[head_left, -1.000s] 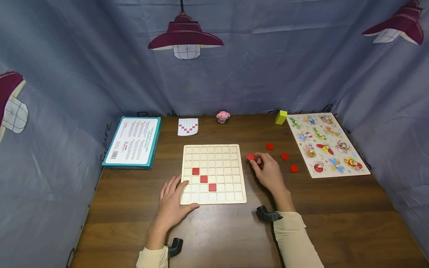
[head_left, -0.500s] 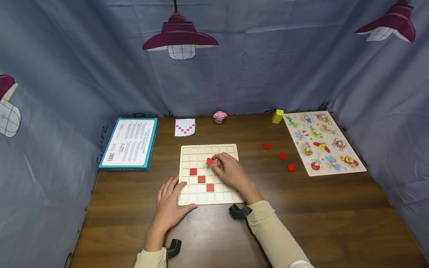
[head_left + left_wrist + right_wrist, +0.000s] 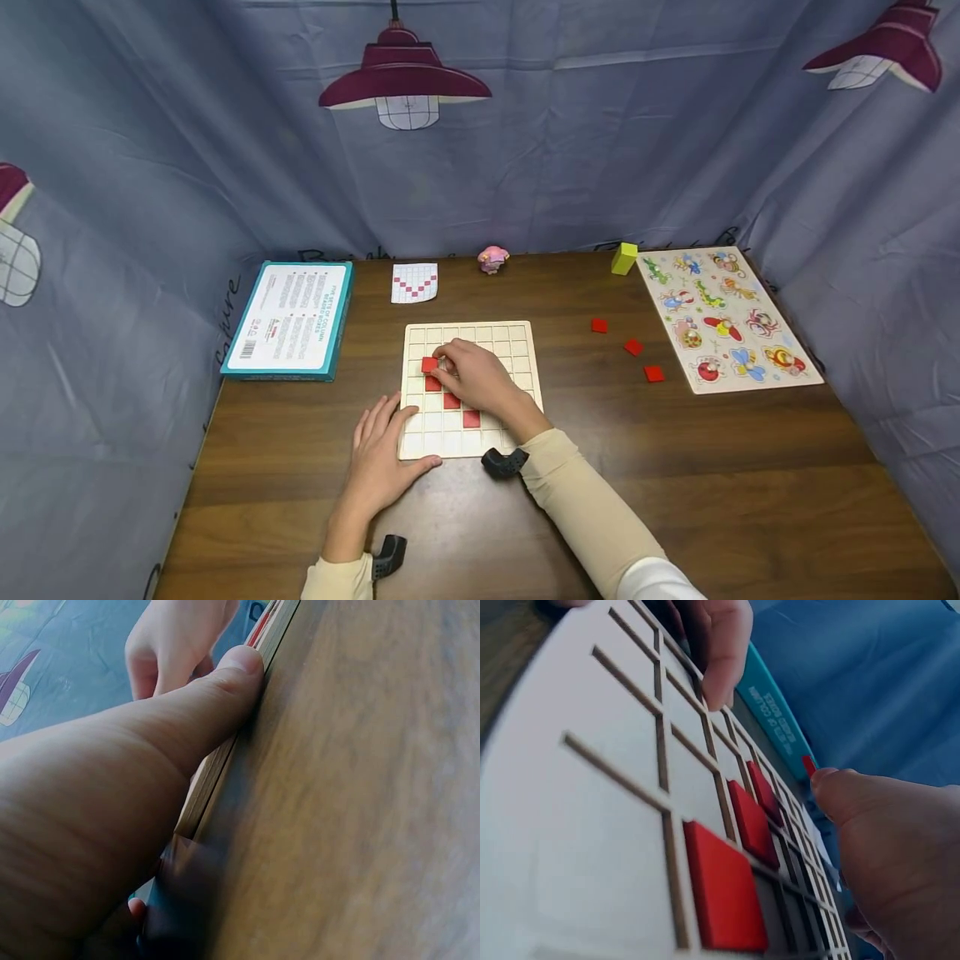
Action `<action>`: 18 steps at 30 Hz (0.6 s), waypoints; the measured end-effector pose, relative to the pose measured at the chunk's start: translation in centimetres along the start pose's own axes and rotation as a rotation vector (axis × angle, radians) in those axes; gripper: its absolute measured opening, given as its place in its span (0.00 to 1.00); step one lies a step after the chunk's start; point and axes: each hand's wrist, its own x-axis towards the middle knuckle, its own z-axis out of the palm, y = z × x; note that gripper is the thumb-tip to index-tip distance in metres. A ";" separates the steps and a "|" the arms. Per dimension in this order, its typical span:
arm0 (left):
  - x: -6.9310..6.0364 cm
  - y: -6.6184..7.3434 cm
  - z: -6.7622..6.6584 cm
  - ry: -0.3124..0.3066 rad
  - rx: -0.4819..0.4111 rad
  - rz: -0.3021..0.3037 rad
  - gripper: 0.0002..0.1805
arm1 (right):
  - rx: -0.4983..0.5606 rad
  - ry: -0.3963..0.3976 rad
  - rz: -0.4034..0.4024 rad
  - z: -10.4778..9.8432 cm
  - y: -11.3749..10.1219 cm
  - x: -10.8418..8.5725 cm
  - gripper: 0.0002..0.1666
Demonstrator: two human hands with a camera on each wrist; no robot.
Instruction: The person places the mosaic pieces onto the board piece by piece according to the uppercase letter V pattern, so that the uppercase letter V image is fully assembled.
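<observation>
A pale wooden grid board (image 3: 512, 349) lies on the table. Three red square tiles sit in its cells in a diagonal; the nearest tile (image 3: 471, 419) is also seen large in the right wrist view. My right hand (image 3: 480, 379) pinches another red tile (image 3: 429, 364) by its edge over the left part of the board, just beyond the diagonal's far end. At the board's near left corner rests my left hand (image 3: 382, 454), fingers spread on the left side and thumb (image 3: 236, 671) along the front edge.
Right of the board lie loose red tiles (image 3: 633, 347), three in all. Farther right is an insect puzzle board (image 3: 731, 325), with a yellow block (image 3: 624, 259) near it. A pattern card (image 3: 414, 283), a pink figurine (image 3: 492, 259) and a teal box (image 3: 288, 321) stand behind and left.
My right hand has carried a red tile leftward from the table right of the board to above the board's left part. My left hand has stayed at the corner.
</observation>
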 end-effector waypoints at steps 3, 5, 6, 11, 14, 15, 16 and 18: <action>0.0 0.1 -0.1 -0.017 0.001 -0.012 0.46 | -0.027 -0.032 -0.011 0.2 -0.3 0.7 0.17; 0.0 0.1 -0.2 -0.029 -0.004 -0.021 0.47 | -0.040 -0.052 -0.013 0.4 -0.5 1.0 0.17; 0.0 0.1 -0.2 -0.032 -0.006 -0.024 0.47 | -0.046 -0.061 -0.013 0.4 -0.6 1.1 0.17; -0.1 0.0 -0.1 -0.036 -0.013 -0.028 0.47 | -0.065 -0.088 -0.014 1.0 -1.0 1.4 0.18; 0.0 -0.1 0.0 -0.035 -0.011 -0.029 0.47 | -0.082 -0.086 -0.011 1.3 -1.2 1.6 0.18; 0.0 -0.1 0.0 -0.035 -0.011 -0.029 0.47 | -0.089 -0.085 -0.008 1.4 -1.3 1.6 0.18; 0.0 -0.2 0.0 -0.034 -0.011 -0.028 0.47 | -0.099 -0.083 -0.005 1.4 -1.3 1.7 0.18; 0.1 -0.1 0.0 -0.034 -0.011 -0.027 0.47 | -0.112 -0.080 0.002 1.5 -1.4 1.9 0.17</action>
